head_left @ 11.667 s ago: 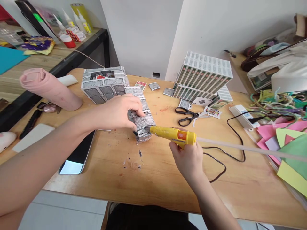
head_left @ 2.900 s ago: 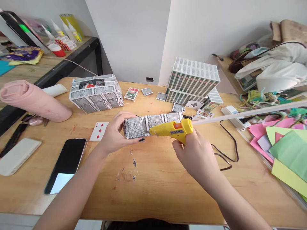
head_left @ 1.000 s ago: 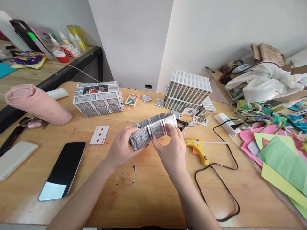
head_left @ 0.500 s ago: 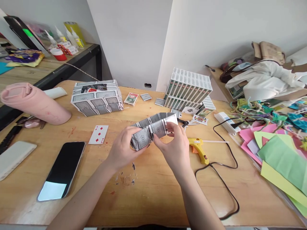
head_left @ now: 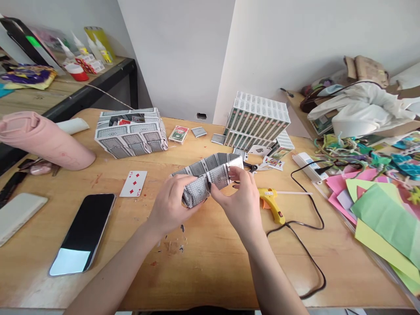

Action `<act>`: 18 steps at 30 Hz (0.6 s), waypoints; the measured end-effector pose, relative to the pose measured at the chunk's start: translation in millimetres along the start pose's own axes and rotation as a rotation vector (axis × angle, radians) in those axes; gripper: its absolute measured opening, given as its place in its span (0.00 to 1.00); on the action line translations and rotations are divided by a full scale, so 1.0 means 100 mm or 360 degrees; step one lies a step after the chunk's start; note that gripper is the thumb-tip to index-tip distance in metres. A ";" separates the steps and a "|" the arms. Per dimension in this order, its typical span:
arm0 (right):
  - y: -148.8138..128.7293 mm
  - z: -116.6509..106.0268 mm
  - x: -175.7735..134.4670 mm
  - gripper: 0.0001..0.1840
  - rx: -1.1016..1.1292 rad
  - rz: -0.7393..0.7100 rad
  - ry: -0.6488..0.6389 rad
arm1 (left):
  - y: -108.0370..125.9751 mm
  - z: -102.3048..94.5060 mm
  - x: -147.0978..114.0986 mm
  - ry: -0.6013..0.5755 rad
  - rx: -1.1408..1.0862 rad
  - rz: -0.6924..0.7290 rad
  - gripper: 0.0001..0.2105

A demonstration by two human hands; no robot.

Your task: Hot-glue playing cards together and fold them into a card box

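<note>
Between my hands, above the table, is a strip-like frame made of playing cards (head_left: 198, 191), grey-patterned backs outward, with a second row of cards behind the front one. My left hand (head_left: 172, 197) grips its left end, fingers over the top edge. Thumb and fingers of my right hand (head_left: 239, 192) pinch the right part of the front row, near a seam between two cards. Behind my left hand stands a box built of cards (head_left: 133, 142), with red and other items inside. A three of diamonds card (head_left: 133, 184) lies face up left of my left hand.
A yellow glue gun (head_left: 273, 205) with a black cord lies right of my right hand. Scissors (head_left: 252, 167) lie behind it. Stacked card packs (head_left: 256, 120) stand at the back. At left are a phone (head_left: 83, 232) and pink roll (head_left: 46, 140); coloured paper (head_left: 387, 218) lies right.
The card frame has shifted slightly in my hands, with more of its rear row showing at the left. Both hands keep their hold, and the camera view has moved a little.
</note>
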State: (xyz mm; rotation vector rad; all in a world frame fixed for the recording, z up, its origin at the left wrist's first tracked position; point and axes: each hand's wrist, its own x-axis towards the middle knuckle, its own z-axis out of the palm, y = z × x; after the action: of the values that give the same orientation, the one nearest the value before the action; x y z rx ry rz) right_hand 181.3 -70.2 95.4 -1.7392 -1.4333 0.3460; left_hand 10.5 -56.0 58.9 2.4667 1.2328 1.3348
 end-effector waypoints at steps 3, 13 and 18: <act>0.01 -0.01 0.00 0.25 -0.0017 0.0003 0.0011 | 0.02 0.01 0.00 -0.0005 0.0020 0.0022 0.21; -0.01 0.04 -0.06 0.23 -0.0017 -0.0001 0.0039 | 0.10 0.05 0.05 0.0019 0.0146 0.0180 0.18; 0.04 0.01 -0.05 0.24 -0.0019 -0.0011 0.0014 | 0.11 0.06 0.06 0.0056 0.0148 0.0203 0.19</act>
State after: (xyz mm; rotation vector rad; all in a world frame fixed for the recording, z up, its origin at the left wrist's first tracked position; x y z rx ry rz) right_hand 181.8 -74.1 90.6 -1.7428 -1.4375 0.3261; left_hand 23.4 -57.5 63.4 2.6378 1.1893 1.3867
